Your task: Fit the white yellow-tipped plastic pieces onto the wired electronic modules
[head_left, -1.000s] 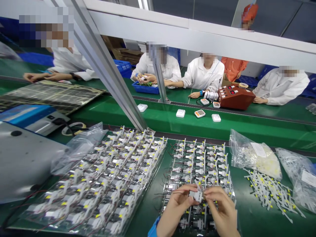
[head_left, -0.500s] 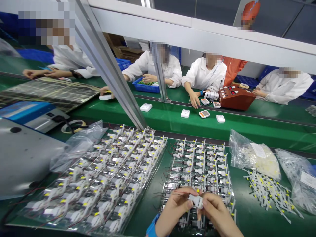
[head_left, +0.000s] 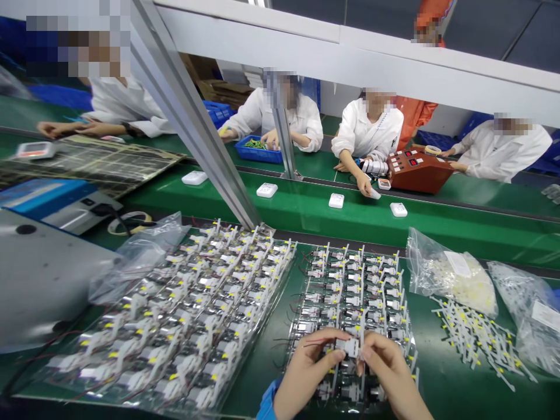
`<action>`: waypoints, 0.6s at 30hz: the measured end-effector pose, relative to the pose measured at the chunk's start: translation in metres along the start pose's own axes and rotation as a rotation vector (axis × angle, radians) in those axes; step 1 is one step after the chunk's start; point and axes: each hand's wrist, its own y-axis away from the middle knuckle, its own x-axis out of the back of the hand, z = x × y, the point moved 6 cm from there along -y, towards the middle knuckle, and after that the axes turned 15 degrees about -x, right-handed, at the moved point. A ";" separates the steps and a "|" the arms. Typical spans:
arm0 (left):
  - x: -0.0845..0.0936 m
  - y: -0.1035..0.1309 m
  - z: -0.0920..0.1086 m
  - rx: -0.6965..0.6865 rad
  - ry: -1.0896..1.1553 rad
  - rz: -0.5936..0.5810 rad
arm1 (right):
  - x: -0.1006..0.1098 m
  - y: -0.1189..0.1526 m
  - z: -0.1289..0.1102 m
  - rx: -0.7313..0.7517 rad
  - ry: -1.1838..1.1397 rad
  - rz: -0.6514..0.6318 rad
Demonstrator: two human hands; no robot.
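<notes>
My left hand [head_left: 308,364] pinches a small white plastic part [head_left: 349,348] between thumb and fingers. Thin dark red wires [head_left: 289,340] trail from it to the left. My right hand [head_left: 389,364] is closed at the part's right edge, thumb and forefinger on a narrow white strip [head_left: 362,326] with a yellow mark, which stands upright there. Both hands are above a clear tray [head_left: 411,350] holding rows of similar white parts with wires and strips. Fingertips hide some of the joint between part and strip.
A larger filled tray [head_left: 258,344] lies left, beside a grey machine [head_left: 48,280]. At right are loose yellow-tipped strips [head_left: 479,338] and plastic bags [head_left: 455,271]. Ahead, a green conveyor [head_left: 301,213] carries white devices [head_left: 336,200]. A metal post [head_left: 196,111] slants down; co-workers sit beyond.
The white part has turned slightly in my fingers, and the strip now shows upright at its right edge. White devices have shifted on the conveyor; a co-worker's hand now holds one.
</notes>
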 end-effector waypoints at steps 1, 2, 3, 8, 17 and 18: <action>0.001 0.000 -0.001 0.006 -0.021 0.009 | 0.001 0.001 -0.002 0.014 0.010 0.021; 0.003 0.001 -0.001 0.010 -0.035 0.018 | 0.002 0.001 -0.003 0.026 0.011 0.042; 0.004 0.001 -0.002 0.013 -0.043 0.025 | 0.003 0.001 -0.004 0.038 0.004 0.059; 0.003 0.001 -0.003 0.001 -0.059 0.008 | 0.005 0.001 -0.005 0.085 -0.009 0.070; 0.000 -0.001 0.007 -0.023 -0.167 -0.053 | 0.006 0.006 -0.014 0.140 0.202 0.131; 0.000 -0.001 0.007 -0.022 -0.173 -0.055 | 0.006 0.006 -0.015 0.146 0.227 0.137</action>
